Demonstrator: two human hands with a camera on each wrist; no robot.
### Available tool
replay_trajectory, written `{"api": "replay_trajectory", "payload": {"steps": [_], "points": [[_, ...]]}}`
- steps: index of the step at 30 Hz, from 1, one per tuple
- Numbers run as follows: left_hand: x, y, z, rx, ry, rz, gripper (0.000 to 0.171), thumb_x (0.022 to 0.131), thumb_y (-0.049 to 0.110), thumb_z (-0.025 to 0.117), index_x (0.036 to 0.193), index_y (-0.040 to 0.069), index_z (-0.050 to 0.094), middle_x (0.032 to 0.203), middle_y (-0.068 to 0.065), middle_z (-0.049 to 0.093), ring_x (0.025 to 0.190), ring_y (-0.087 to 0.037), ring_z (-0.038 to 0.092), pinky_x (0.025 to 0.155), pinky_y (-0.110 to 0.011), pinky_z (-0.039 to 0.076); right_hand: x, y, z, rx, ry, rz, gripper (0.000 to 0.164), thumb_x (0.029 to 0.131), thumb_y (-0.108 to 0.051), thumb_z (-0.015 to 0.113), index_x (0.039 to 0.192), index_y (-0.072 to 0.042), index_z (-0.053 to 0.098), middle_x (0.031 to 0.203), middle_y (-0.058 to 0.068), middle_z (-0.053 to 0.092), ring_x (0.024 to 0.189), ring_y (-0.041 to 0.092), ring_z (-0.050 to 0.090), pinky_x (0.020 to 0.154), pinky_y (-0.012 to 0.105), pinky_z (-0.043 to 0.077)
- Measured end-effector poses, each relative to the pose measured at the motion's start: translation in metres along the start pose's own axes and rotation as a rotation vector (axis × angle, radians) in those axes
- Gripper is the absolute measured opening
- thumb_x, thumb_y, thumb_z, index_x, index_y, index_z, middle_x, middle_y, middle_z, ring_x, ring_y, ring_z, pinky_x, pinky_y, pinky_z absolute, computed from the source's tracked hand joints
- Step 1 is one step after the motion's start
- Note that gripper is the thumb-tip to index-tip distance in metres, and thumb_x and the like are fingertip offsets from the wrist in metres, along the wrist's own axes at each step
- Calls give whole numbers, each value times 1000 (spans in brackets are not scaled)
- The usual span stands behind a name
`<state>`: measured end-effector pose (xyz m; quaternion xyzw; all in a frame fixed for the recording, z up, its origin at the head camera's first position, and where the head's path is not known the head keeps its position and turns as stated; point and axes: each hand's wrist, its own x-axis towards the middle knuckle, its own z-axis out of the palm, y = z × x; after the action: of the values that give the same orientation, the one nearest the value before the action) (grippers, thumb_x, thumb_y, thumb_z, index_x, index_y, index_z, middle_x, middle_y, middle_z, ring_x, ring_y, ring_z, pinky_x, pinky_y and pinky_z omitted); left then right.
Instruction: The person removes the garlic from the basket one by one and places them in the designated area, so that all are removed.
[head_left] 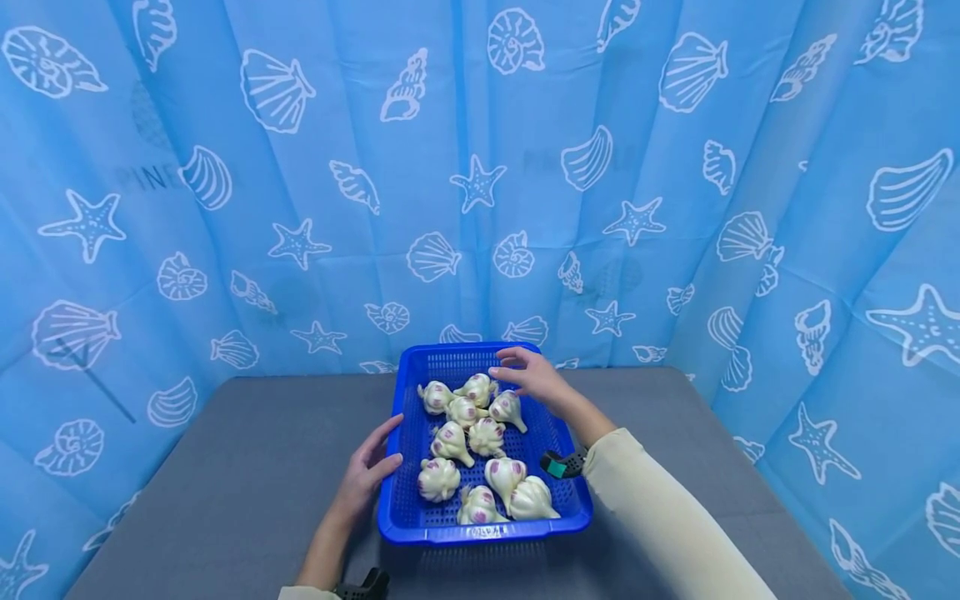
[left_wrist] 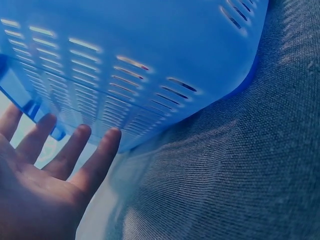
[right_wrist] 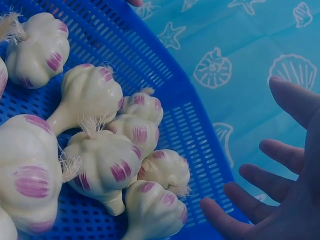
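Observation:
A blue plastic basket (head_left: 486,535) with slotted walls holds several garlic bulbs (head_left: 438,479), white with purple patches. At its left side is my left hand (head_left: 365,475), thumb and a fingertip at the rim. The left wrist view shows that hand's fingers (left_wrist: 102,157) spread and fairly straight close to the slotted wall; firm contact is hard to tell. Over the basket's far right part hovers my right hand (head_left: 538,382), with nothing in it. In the right wrist view its fingers (right_wrist: 267,182) are spread, apart from the garlic bulbs (right_wrist: 155,212) clustered beyond them.
The basket stands on a table with a grey cloth (head_left: 247,467). Behind and at both sides hangs a blue curtain (head_left: 480,108) printed with white shells and starfish. A black band with a green patch (head_left: 557,465) is on the right wrist.

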<state>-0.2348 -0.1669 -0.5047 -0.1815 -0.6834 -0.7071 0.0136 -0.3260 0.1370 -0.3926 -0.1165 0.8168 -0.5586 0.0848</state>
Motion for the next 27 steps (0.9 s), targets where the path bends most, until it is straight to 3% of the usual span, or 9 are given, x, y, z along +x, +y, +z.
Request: {"api": "replay_trajectory", "payload": {"steps": [19, 27], "points": [[1, -1, 1, -2, 24, -11, 57, 95, 12, 57, 149, 13, 38, 152, -19, 34, 132, -43, 40, 99, -57, 40, 8, 6, 17, 3, -61, 84, 54, 93, -29, 67, 139, -8, 49, 142, 21, 45, 125, 39, 48, 95, 55, 45], [1, -3, 1, 2, 28, -17, 57, 95, 13, 57, 149, 14, 38, 152, -18, 34, 132, -43, 40, 98, -56, 42, 7, 6, 22, -36, -181, 114, 59, 93, -28, 66, 143, -4, 44, 144, 23, 41, 127, 44, 44, 94, 57, 45]]}}
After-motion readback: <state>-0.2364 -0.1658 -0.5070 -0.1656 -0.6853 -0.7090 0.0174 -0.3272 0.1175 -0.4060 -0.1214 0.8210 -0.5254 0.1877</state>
